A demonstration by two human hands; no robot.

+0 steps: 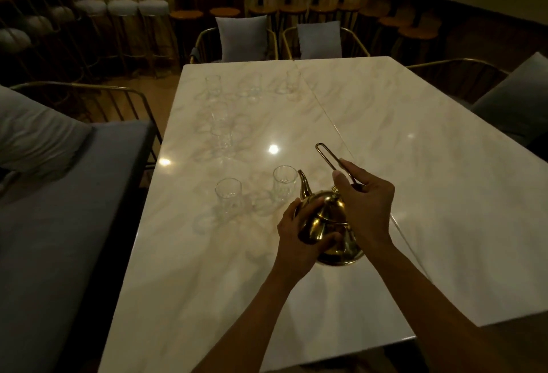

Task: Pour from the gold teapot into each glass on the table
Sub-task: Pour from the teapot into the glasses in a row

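Observation:
The gold teapot (329, 224) stands on the marble table (385, 135), its spout pointing up and away toward a clear glass (284, 184). My left hand (299, 233) cups the pot's body from the left. My right hand (366, 203) pinches the thin wire handle (326, 157), raised above the lid. A second clear glass (228, 197) stands to the left of the first. Several more clear glasses stand farther back, among them one at mid-left (221, 141) and a far row (213, 86), (255, 83), (293, 80).
A grey cushioned bench (59, 194) runs along the table's left side. Gold-framed chairs with grey pillows (241, 37) stand at the far end, another at the right (510, 97). Bar stools line the back wall.

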